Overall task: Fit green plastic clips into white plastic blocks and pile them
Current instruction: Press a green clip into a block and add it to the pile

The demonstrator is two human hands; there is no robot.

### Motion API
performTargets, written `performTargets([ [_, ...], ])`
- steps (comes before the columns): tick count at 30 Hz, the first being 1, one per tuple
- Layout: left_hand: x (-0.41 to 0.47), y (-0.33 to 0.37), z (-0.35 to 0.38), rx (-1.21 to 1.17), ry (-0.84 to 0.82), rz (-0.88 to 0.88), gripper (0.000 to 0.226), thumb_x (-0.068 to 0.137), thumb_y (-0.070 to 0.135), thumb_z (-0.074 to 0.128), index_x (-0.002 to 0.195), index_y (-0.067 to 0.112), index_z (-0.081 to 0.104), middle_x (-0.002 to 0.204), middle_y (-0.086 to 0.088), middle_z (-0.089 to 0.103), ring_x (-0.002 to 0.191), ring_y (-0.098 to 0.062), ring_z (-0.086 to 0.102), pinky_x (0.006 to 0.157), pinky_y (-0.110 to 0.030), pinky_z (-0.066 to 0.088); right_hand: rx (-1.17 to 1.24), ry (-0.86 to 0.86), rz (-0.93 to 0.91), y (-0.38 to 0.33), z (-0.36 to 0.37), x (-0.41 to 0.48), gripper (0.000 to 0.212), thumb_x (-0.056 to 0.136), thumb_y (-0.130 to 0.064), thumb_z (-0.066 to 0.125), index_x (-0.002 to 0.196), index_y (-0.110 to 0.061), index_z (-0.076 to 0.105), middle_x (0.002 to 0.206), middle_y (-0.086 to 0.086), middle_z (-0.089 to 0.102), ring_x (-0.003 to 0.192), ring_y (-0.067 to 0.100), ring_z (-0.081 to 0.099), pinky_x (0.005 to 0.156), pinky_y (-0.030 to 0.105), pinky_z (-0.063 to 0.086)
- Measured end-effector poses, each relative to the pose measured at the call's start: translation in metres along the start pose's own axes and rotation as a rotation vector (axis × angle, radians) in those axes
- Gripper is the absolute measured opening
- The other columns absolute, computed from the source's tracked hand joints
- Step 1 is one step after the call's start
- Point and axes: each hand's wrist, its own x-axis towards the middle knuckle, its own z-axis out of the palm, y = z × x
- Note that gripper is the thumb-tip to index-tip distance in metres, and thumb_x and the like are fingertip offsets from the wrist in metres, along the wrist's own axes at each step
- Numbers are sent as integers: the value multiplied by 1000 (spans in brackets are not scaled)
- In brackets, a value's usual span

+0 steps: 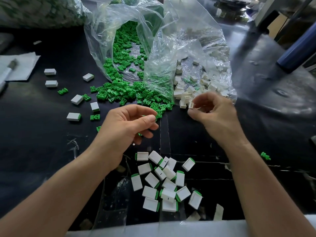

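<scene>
Green plastic clips [123, 93] spill from a clear bag onto the black table. White plastic blocks [191, 89] lie in a heap at the mouth of a second clear bag to the right. My left hand [126, 127] hovers at the near edge of the green heap, thumb and fingers pinching a green clip [154, 118] that is mostly hidden. My right hand [213, 110] pinches a white block [191, 105] at the edge of the white heap. A pile of fitted blocks with green ends [164, 182] lies near me between my forearms.
Several fitted blocks [73, 116] and loose clips [63, 91] are scattered at the left. A folded white paper [22, 65] with a pen lies at far left. A blue cylinder [297, 48] and dark plastic sheeting stand at the right. One stray clip [265, 156] lies right of my forearm.
</scene>
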Motion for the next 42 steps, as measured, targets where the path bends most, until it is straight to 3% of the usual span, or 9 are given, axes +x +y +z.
performTargets([
  [7, 5, -4, 1, -12, 39, -24, 18, 80, 6, 66, 92, 19, 65, 88, -3, 70, 68, -8, 67, 54, -18, 52, 230, -296, -177, -14, 34, -19, 27, 77, 0, 70, 82, -24, 59, 79, -7, 63, 73, 6, 60, 69, 19, 49],
  [15, 4, -5, -1, 4, 30, 5, 19, 72, 9, 70, 89, 16, 66, 71, -1, 68, 57, -8, 63, 48, -16, 49, 190, -353, -223, -11, 35, -19, 21, 78, -8, 71, 84, -26, 64, 80, -7, 64, 70, 0, 58, 63, 11, 43],
  [18, 6, -6, -1, -41, 81, 5, 17, 76, 8, 68, 90, 16, 64, 64, 5, 66, 56, -10, 65, 46, -17, 49, -37, -231, -221, -5, 36, -16, 13, 82, -10, 67, 92, -18, 70, 85, -8, 62, 75, 0, 57, 71, 15, 44],
  [20, 7, -6, -2, -57, 111, 10, 17, 75, 7, 68, 90, 16, 64, 64, 5, 66, 57, -10, 66, 47, -17, 49, -236, -161, -256, -2, 40, -15, 19, 86, -12, 63, 104, -14, 70, 93, -1, 63, 86, 12, 58, 81, 23, 44],
  [24, 6, -5, -1, -100, 113, 11, 22, 68, 9, 70, 89, 15, 64, 68, 3, 65, 59, -11, 67, 49, -17, 51, -506, -248, -286, 0, 49, -12, 40, 94, -21, 48, 135, -24, 47, 106, 3, 53, 104, 21, 49, 83, 28, 35],
  [26, 5, -4, -1, -99, 103, 4, 23, 69, 7, 70, 90, 15, 64, 70, 1, 65, 60, -11, 67, 50, -17, 52, -612, -289, -287, 1, 50, -11, 43, 96, -25, 45, 138, -28, 41, 107, 3, 47, 106, 22, 45, 81, 29, 34],
  [32, 6, -4, 0, -87, 85, 1, 19, 73, 4, 68, 89, 14, 65, 77, -3, 66, 60, -11, 66, 53, -17, 53, -488, -254, -235, 1, 44, -11, 23, 89, -23, 58, 111, -20, 63, 101, -1, 49, 98, 18, 51, 82, 28, 38],
  [37, 5, -4, 0, -56, 71, 10, 11, 73, 3, 69, 82, 10, 66, 69, 1, 69, 60, -9, 66, 54, -17, 53, -354, -235, -205, -3, 41, -12, 18, 80, -13, 68, 86, -21, 53, 82, -11, 46, 78, 12, 47, 74, 27, 40],
  [42, 4, -4, 0, -38, 52, 12, 10, 76, 3, 67, 78, 12, 66, 66, 5, 69, 60, -7, 65, 51, -16, 51, -188, -187, -152, -2, 37, -12, 15, 81, -8, 67, 93, -18, 66, 75, -14, 54, 69, 0, 51, 69, 11, 40],
])
